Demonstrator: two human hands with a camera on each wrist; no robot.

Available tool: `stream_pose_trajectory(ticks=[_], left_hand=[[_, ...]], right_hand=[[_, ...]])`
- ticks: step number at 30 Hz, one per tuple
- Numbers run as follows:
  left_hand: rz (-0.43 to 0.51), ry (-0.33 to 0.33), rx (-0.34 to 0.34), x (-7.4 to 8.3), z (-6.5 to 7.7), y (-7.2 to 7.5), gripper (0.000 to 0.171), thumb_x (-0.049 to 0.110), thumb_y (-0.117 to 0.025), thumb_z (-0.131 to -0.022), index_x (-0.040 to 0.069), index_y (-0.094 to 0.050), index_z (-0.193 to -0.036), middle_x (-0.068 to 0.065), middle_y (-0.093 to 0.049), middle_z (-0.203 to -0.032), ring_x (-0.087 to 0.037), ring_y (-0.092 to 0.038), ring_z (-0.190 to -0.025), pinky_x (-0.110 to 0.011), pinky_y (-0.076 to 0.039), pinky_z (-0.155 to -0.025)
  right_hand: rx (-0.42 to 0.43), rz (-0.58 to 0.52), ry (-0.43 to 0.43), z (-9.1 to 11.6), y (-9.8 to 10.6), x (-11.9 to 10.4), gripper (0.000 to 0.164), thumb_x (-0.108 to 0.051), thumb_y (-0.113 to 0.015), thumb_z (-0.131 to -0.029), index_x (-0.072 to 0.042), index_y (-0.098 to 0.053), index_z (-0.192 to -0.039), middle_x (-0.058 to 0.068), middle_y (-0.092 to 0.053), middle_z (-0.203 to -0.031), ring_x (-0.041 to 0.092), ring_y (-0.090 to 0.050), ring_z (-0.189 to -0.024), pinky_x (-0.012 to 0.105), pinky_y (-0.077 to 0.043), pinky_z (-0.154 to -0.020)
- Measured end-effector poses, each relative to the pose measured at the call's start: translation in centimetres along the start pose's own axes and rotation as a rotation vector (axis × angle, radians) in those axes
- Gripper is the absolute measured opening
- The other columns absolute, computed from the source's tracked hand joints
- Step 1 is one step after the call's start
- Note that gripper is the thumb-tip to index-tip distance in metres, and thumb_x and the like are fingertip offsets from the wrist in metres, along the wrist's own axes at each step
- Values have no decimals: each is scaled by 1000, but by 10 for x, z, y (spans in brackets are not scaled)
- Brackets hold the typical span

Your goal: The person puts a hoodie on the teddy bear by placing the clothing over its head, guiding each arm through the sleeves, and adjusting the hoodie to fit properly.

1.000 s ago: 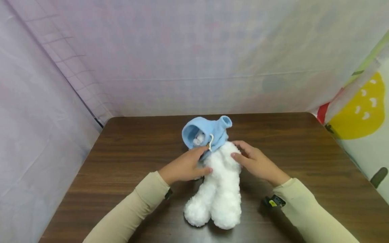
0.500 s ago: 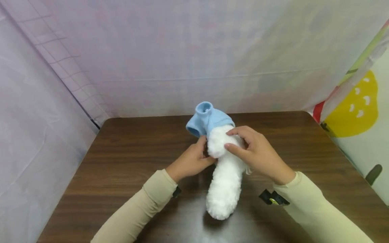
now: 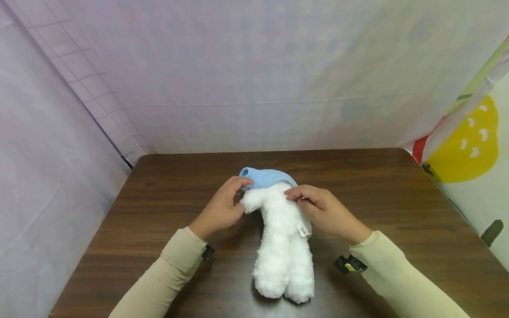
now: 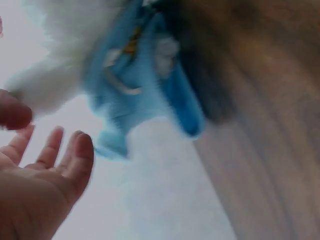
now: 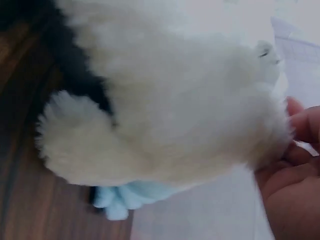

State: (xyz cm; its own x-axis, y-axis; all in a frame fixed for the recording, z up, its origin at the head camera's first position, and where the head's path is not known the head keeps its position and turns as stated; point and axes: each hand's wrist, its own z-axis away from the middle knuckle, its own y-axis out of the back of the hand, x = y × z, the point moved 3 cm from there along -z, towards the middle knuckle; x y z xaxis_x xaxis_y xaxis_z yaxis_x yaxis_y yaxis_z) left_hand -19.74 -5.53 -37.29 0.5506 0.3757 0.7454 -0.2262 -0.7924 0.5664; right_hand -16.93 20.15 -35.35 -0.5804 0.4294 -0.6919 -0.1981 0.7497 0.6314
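A white fluffy plush toy (image 3: 278,229) lies on the table with its legs toward me. A small white tag (image 3: 304,230) sticks out near its right side. Its head end is covered by a light-blue hooded garment (image 3: 266,177); in the left wrist view the garment (image 4: 135,85) shows a pale drawstring. My left hand (image 3: 222,205) is beside the toy's left arm, and the left wrist view shows its fingers (image 4: 80,155) loosely spread. At the toy's upper right, my right hand (image 3: 324,212) holds the fur between thumb and fingers, as the right wrist view also shows.
The dark wooden table (image 3: 179,185) extends around the toy. A pale patterned cloth (image 3: 258,79) hangs behind its far edge. At the right is a curtain with a yellow print (image 3: 467,145). Dark straps (image 3: 350,264) sit at both wrists.
The plush toy has been turned over, through a sideways position, so its tagged side now shows. My left hand has moved left, off its body. The garment's hood opening no longer faces the head camera.
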Motion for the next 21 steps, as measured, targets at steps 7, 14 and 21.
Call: stream_pose_trajectory(ticks=[7,14,21], left_hand=[[-85,-95,-58,13,4,1,25,14,-61,-98,5,-62,-121,-6,-58,-126,-20,-55,-114,-41,-47,-93],[-212,-9,-134,4,13,-10,7,17,-62,-97,12,-67,-98,1,-63,-100,-14,-58,-90,-34,-49,-81],[-294,10,-118,5,11,-20,24,24,-74,-91,11,-63,-108,-2,-58,-108,-16,-56,-96,-34,-49,-84]], right_hand=[[65,-3,85,-1,-15,13,27,3,-65,-93,-11,-65,-117,5,-59,-128,19,-55,-116,27,-48,-91],[32,-6,85,3,-23,18,23,2,-61,-96,-11,-65,-114,5,-61,-126,23,-56,-115,37,-48,-89],[24,277,-112,9,-28,25,50,-18,-79,-86,-1,-56,-126,19,-48,-136,36,-46,-125,52,-45,-96]])
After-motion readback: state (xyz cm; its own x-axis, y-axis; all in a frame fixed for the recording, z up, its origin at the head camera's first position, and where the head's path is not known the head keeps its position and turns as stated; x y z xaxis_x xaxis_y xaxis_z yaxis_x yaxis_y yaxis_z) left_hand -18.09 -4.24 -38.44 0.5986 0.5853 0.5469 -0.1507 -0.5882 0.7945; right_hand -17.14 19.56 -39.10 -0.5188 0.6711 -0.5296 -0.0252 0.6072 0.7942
